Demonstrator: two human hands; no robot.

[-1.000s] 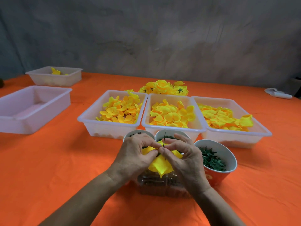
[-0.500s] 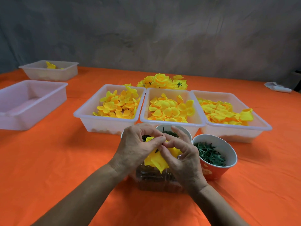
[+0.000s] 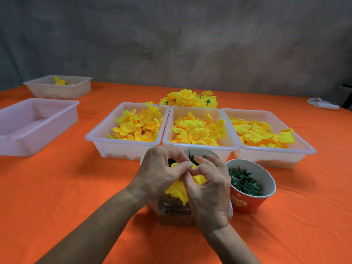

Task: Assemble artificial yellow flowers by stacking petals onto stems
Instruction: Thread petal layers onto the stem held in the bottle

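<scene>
Both hands meet over the near middle of the table. My left hand (image 3: 159, 173) and my right hand (image 3: 208, 184) pinch a part-built yellow flower (image 3: 180, 189) between thumbs and fingers. A thin dark stem (image 3: 189, 157) pokes up from between the fingertips. The petals hang down below the hands. Three white trays hold loose yellow petals: left tray (image 3: 99, 139), middle tray (image 3: 231, 143), right tray (image 3: 308, 149). A pile of finished yellow flowers (image 3: 187, 98) lies behind them.
A red cup (image 3: 245, 201) of green leaf pieces stands right of my hands. A white cup (image 3: 207, 151) sits behind them and a clear plastic box (image 3: 174, 213) under them. An empty white tray (image 3: 22, 141) and a far tray (image 3: 76, 92) sit left. A white object (image 3: 322, 104) lies far right.
The hands have pressed the petals further down the stem and bunched them tighter. The view has shifted slightly, so the trays sit a little lower and nearer in frame.
</scene>
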